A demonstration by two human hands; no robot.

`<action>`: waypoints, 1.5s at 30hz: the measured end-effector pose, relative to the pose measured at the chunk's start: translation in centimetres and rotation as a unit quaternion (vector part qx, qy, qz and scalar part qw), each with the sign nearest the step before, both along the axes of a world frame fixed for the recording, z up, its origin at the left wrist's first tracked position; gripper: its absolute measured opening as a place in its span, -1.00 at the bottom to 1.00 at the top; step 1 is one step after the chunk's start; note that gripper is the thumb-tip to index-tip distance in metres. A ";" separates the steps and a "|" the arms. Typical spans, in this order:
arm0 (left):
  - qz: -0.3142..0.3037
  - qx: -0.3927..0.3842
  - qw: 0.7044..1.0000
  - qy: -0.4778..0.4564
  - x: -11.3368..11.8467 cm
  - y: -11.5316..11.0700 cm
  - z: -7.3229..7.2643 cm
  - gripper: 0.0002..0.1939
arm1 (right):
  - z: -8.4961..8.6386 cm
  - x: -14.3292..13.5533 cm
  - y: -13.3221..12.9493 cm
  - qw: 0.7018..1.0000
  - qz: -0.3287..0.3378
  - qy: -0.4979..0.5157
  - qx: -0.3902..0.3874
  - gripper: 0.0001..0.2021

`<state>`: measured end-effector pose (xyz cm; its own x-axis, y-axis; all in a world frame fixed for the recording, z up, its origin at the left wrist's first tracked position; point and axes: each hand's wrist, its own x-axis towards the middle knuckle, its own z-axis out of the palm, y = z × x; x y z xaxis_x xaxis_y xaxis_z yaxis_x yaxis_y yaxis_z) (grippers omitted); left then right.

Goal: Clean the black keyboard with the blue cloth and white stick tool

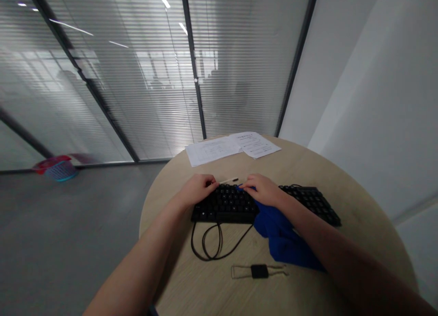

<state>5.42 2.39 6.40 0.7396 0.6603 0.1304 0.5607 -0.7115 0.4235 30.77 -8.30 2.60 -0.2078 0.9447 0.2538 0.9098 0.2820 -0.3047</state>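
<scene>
A black keyboard lies on the round wooden table, its looped cable on the near side. My left hand grips the keyboard's far left corner, with thumb and fingers bent around the edge. My right hand presses a blue cloth onto the keys right of the middle. A bit of cloth shows under its fingertips, and the rest trails toward me beneath my forearm. Just beyond the keyboard, between both hands, rests a thin pale stick with a dark tip.
A tool with wire loops and a black middle lies near me on the table. Printed papers are at the far edge. On the floor at left stands a red and blue basket. Glass partitions with blinds rise behind.
</scene>
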 end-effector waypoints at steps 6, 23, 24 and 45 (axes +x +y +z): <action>0.009 0.021 0.999 0.031 0.4 -0.2 -0.1 -0.69 | 0.4 -0.6 -0.3 0.999 -0.050 -0.015 0.002 -0.72; 0.014 0.051 0.997 0.062 0.5 0.1 -0.7 -0.70 | 2.3 1.2 -1.0 0.995 -0.092 -0.034 0.001 -0.71; 0.018 0.055 0.996 0.065 0.5 0.0 -0.7 -0.70 | 2.3 1.4 -1.0 0.996 -0.087 -0.032 -0.005 -0.72; 0.001 0.023 0.998 0.050 0.6 -0.4 -0.3 -0.71 | 1.8 0.7 -0.9 0.995 -0.032 -0.088 -0.038 -0.71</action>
<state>6.07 1.99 6.08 0.7485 0.6575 0.0859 0.6008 -0.7273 0.3316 31.47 -9.15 4.36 -0.1823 0.9722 0.1466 0.9662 0.2048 -0.1566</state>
